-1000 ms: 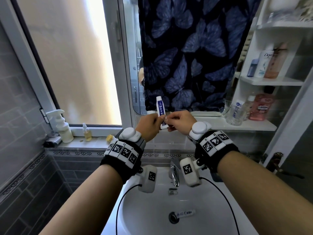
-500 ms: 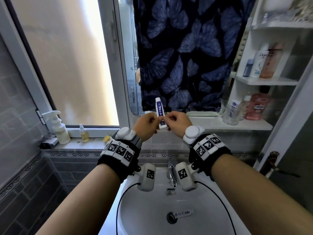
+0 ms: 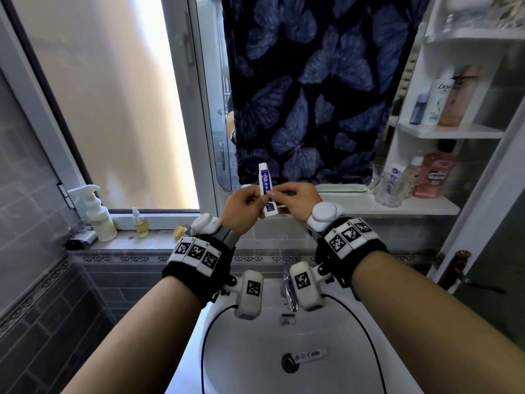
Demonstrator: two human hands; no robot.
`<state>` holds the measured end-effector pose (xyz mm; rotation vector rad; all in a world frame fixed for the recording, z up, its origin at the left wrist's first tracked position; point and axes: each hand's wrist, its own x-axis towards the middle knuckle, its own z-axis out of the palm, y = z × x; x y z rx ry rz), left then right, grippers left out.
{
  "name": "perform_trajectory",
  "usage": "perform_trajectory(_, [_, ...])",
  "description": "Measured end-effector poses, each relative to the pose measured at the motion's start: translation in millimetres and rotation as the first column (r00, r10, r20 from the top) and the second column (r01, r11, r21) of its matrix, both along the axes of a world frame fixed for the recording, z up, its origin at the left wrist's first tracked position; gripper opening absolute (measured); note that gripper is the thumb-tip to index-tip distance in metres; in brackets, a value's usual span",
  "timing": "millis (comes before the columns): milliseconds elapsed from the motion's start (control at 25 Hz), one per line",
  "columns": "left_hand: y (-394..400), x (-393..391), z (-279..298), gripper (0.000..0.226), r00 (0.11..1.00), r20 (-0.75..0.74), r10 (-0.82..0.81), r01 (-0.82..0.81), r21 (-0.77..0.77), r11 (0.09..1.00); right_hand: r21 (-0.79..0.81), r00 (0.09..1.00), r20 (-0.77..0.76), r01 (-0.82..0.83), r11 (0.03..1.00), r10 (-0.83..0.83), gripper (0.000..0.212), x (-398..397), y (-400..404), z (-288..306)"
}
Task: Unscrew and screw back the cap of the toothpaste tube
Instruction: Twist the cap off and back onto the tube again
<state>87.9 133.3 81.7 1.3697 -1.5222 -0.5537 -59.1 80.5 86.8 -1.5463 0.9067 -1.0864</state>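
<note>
A person stands at a white sink (image 3: 355, 365) and holds a little toothpaste tube (image 3: 266, 187) up in the air above it, in front of the bottom edge of the mirror (image 3: 224, 155). The tube is white with a dark blue label and stands almost straight up, with its flat crimped end on top. The left hand (image 3: 243, 207) has its fingers curled round the left side of the tube. The right hand (image 3: 298, 199) pinches the tube from the right side, near the lower half, with thumb and fingertips. The bottom end of the tube pokes out below the fingers, and I cannot tell if the cap is on it. Both wrists wear black bands with black and white square marks. A shiny tap (image 3: 289, 291) sits at the back edge of the sink. A spray bottle (image 3: 96, 214) and a small yellow bottle (image 3: 140, 221) stand on the window ledge to the left. Bottles stand on the white shelves (image 3: 454, 133) to the right, and a dark blue butterfly cloth (image 3: 312, 81) hangs over the mirror
</note>
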Motion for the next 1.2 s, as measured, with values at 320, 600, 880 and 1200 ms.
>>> perform_trajectory(320, [-2.6,6.4,12.9,0.021,0.994,-0.110,-0.019,0.023,0.036,0.999,-0.080,0.996,-0.090,-0.016,0.997,0.009,0.021,0.0,3.7,1.8])
perform_trajectory(600, [-12.6,3.7,14.0,0.027,0.994,0.100,0.041,-0.041,-0.003,0.999,-0.190,0.984,-0.152,0.062,0.980,-0.092,0.011,2.6,3.5,8.4])
perform_trajectory(880, [-14.3,8.8,7.2,0.031,0.996,0.084,-0.030,0.038,-0.094,0.995,-0.086,1.000,-0.019,0.007,0.996,-0.008,0.013,-0.6,0.7,0.3])
perform_trajectory(1200, [-13.6,10.8,7.2,0.032,0.998,-0.062,-0.013,0.007,-0.087,0.996,0.023,0.998,0.045,-0.040,0.999,0.039,0.022,12.4,-6.9,5.0])
